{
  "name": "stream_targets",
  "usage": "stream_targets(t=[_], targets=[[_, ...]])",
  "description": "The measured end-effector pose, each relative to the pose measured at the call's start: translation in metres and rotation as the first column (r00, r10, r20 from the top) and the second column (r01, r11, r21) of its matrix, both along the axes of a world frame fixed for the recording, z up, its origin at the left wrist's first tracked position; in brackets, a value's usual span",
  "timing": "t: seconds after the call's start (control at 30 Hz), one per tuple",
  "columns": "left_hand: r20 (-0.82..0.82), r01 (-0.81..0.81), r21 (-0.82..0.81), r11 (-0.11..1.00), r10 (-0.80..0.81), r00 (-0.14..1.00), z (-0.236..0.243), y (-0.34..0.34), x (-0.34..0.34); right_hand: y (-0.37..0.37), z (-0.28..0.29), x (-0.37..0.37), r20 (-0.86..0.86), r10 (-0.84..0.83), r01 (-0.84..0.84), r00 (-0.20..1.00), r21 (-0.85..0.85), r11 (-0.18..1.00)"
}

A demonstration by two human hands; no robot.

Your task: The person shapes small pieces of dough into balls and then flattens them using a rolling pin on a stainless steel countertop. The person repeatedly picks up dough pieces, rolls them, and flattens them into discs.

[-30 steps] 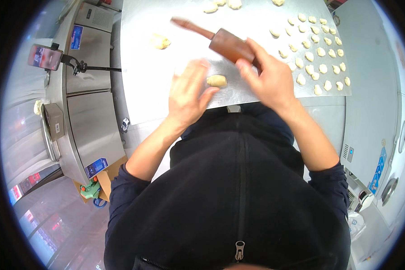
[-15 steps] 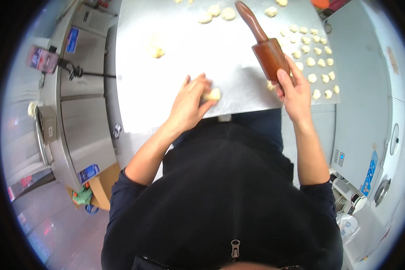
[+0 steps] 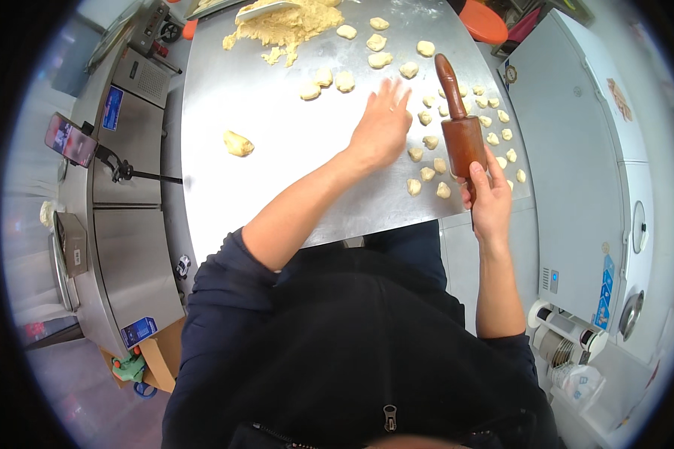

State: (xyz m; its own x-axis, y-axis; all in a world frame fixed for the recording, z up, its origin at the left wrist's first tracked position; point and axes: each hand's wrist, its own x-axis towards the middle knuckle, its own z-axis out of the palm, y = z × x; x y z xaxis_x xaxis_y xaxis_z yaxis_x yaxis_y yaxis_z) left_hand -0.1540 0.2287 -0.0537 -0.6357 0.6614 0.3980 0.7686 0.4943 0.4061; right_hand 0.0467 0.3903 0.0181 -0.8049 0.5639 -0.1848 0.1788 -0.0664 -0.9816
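My left hand (image 3: 382,127) is stretched forward over the steel table (image 3: 240,194), fingers spread and tips blurred; anything beneath its palm is hidden. Small dough pieces (image 3: 408,69) lie around it, several in rows at the right. My right hand (image 3: 489,196) grips a dark brown wooden rolling pin (image 3: 461,142), its free handle pointing away from me. An oblong dough lump (image 3: 238,144) sits apart on the left. At the far side is a heap of yellow dough (image 3: 292,30) with a pale scraper (image 3: 266,9) on it.
A phone (image 3: 70,138) on a mount arm reaches in from the left, beside a steel cabinet (image 3: 131,262). A white appliance (image 3: 573,157) stands along the right. An orange stool seat (image 3: 483,19) shows at the back right, a tray (image 3: 210,6) at the back left.
My left hand has moved forward and right, away from where it was on a dough piece near the front edge. The rolling pin has swung upright at the right. More of the table's far side shows.
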Motion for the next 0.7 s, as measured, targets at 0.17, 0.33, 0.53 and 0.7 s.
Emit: stream_targets(t=[0.17,0.33,0.53,0.7], targets=[[0.216,0.214,-0.063,0.975,-0.196,0.956,0.003,-0.019,0.003,-0.006,-0.002,-0.004,-0.011,0.038,-0.038,0.999,-0.023,0.999],[0.169,-0.057,-0.039,0.998,0.063,0.984,0.050,-0.091,0.039,-0.015,-0.024,-0.006,-0.010,0.107,-0.106,0.994,0.055,0.993],[-0.189,-0.218,0.073,0.973,0.228,0.955,0.044,-0.159,0.021,-0.048,-0.052,-0.084,0.148,0.349,-0.379,0.925,0.409,0.830],[-0.127,-0.347,-0.387,0.854,0.323,0.938,0.076,-0.178,0.074,-0.101,-0.001,-0.082,0.354,0.492,-0.548,0.795,0.768,0.333]])
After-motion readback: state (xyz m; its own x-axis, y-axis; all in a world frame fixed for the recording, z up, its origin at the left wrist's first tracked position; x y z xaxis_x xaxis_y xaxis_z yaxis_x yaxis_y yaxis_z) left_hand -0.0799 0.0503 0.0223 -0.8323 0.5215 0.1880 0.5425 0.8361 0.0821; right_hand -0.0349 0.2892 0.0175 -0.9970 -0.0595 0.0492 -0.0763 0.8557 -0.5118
